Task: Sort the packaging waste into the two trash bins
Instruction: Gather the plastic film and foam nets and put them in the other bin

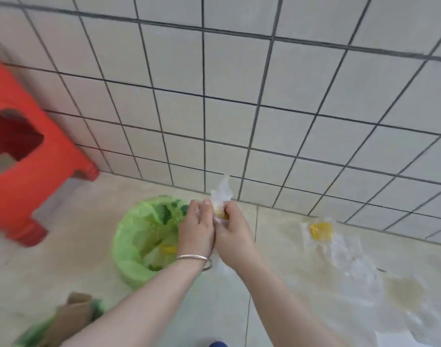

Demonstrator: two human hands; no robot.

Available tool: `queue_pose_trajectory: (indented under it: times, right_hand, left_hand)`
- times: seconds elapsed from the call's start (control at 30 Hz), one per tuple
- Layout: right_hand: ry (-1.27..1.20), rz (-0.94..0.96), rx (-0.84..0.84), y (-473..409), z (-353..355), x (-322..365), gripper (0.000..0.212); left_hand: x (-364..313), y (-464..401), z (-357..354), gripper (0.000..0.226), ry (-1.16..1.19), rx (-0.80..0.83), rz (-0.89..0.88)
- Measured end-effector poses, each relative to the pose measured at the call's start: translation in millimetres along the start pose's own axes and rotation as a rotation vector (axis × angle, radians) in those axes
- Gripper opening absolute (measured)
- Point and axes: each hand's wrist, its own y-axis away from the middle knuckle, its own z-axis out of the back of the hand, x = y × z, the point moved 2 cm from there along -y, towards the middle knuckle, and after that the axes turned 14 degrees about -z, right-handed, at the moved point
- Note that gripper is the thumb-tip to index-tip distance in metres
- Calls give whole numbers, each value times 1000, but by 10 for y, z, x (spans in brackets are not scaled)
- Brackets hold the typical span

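Clear plastic is what I have between both hands right now — a crumpled wrapper [220, 196] with something yellow inside it, held up in front of me. My left hand [197, 227] has its fingers curled round the wrapper's left side, and my right hand [230, 227] pinches it from the right; the two hands touch at the heels. The wrapper's long axis runs roughly upright, its loose end sticking up above my fingertips toward the tiled wall [239, 96].

What the next move turns on, as I judge it, is where the bin lies from this bundle. The green-lined bin [129, 246] sits on the floor just to the left of and below my hands — my left hand already overlaps its right rim, so that hand is the nearer one for a drop. A second bin [64, 321], also lined in green and holding brown cardboard, sits nearer to me at the lower left, well apart from the wrapper. Given the cardboard there, I would guess the plastic belongs in the near bin under my left hand.

More waste waits on the floor to my right: another clear wrapper with a yellow piece [321, 230], nearer my right hand. A red stool [26, 151] stands against the wall on the far left.
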Motion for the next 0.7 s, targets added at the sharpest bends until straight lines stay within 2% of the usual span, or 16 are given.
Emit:
queue_pose_trajectory:
  times: [0.07,0.17,0.2,0.3,0.47,0.6,0.63,0.7]
  right_hand:
    - [14,-13,70,-138,-304,68,18]
    - [15,-47,149,-416,-726,28,47]
    - [32,-83,170,-515,-853,-23,50]
    - [141,-213,223,-797,-1170,-224,29]
    - [232,-389,271,-1256,-1513,-521,15]
    - [428,-522,298,-1566,-1677,-760,23]
    - [482,-535,306,-1609,-1684,-793,25]
    - [588,-526,315,-1686,-1660,-854,28]
  left_hand:
    - [157,-145,291,34,-66,-43,-17]
    - [548,-335,586,31,-137,-51,0]
    - [703,-392,647,30,-153,-43,25]
    - [1221,-548,729,32,-170,8,140]
    - [1821,-754,690,30,-308,145,343]
    - [2157,-931,512,43,-446,364,548]
    - [2241,-956,427,44,-476,445,595]
    - [2328,-982,325,43,-527,506,628]
